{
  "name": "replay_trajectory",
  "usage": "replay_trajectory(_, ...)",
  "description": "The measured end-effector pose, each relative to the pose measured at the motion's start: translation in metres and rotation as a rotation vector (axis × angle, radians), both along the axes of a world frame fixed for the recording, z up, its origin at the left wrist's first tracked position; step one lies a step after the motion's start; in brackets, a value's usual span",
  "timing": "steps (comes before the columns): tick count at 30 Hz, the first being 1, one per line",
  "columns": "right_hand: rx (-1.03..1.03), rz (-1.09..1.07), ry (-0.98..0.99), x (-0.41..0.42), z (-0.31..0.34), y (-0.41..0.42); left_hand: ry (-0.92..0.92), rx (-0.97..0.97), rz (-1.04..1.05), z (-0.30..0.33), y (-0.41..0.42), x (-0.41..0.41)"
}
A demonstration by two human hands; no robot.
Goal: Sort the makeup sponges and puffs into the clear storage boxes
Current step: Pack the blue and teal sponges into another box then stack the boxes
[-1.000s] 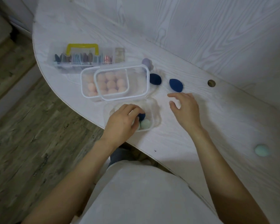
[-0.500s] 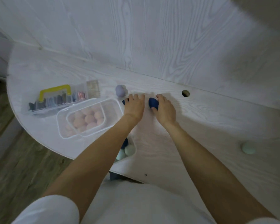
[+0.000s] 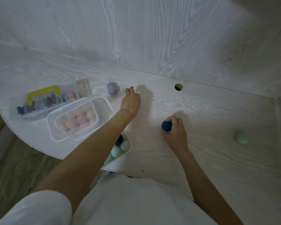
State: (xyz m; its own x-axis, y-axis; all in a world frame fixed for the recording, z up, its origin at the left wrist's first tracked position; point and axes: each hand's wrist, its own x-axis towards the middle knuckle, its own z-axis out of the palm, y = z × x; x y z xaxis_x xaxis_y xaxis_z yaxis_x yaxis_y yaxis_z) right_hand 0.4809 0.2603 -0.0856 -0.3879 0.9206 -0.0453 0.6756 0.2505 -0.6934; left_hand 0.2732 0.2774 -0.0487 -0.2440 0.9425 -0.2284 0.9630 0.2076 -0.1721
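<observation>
- Near edge of the white desk [image 3: 201,159]: small clear box [image 3: 128,150], mostly hidden under the left forearm. Holds mint and pale sponges plus one navy one.
- Right hand [image 3: 175,133]: fingers curled round a navy sponge [image 3: 166,125], held just above or on the desk, can't tell which.
- Mint sponge [image 3: 241,138]: loose on the desk, well to the right of the right hand.
- Large clear box [image 3: 81,117]: left of the left forearm, with a smaller clear container of peach puffs [image 3: 81,119] inside.
- Left hand [image 3: 131,101]: reached out past the large box, knuckles up, fingers bent down onto the desk. Whatever is under them is hidden, so can't tell if it grips anything.
- Lavender sponge [image 3: 112,90]: on the desk just left of the left fingertips, not touching.
- Yellow-handled organiser case [image 3: 47,99]: behind the large box, dark small items inside.
- Round cable hole [image 3: 178,87]: far right, near the back wall.
</observation>
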Motion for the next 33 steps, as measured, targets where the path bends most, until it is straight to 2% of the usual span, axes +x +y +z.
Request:
replay_trajectory(5, 0.044, 0.029, -0.029, 0.013, -0.007, -0.008, 0.083, -0.007, -0.039, -0.005, -0.002, -0.012)
replay_trajectory(8, 0.066, 0.061, -0.067, 0.016, -0.008, -0.007, -0.024, 0.015, 0.03, -0.002, -0.002, -0.011)
replay_trajectory(11, 0.028, 0.064, -0.102, 0.015, -0.006, -0.008, -0.312, 0.125, -0.008, 0.006, -0.007, -0.005)
replay_trajectory(15, 0.023, 0.077, -0.159, 0.016, -0.002, -0.008, -0.998, 0.424, -0.118, 0.043, -0.045, 0.011)
replay_trajectory(17, 0.0, 0.058, -0.198, 0.016, 0.0, -0.008, -1.127, 0.555, -0.059, 0.063, -0.078, 0.019)
replay_trajectory(21, -0.011, 0.016, -0.149, 0.009, 0.005, -0.018, -1.26, 0.701, 0.257, 0.071, -0.149, 0.008)
replay_trajectory(24, -0.088, 0.007, 0.055, 0.003, 0.015, -0.027, -1.193, 0.829, 0.446, 0.059, -0.192, -0.01)
replay_trajectory(27, -0.108, 0.136, 0.147, -0.006, 0.019, -0.036, -1.04, 0.799, 0.553, 0.045, -0.227, -0.02)
replay_trajectory(29, -0.083, 0.195, 0.168, -0.014, 0.021, -0.042, -0.905, 0.743, 0.52, 0.032, -0.242, -0.023)
replay_trajectory(33, -0.071, 0.258, 0.229, -0.028, 0.026, -0.055, -0.603, 0.622, 0.317, 0.009, -0.244, -0.027)
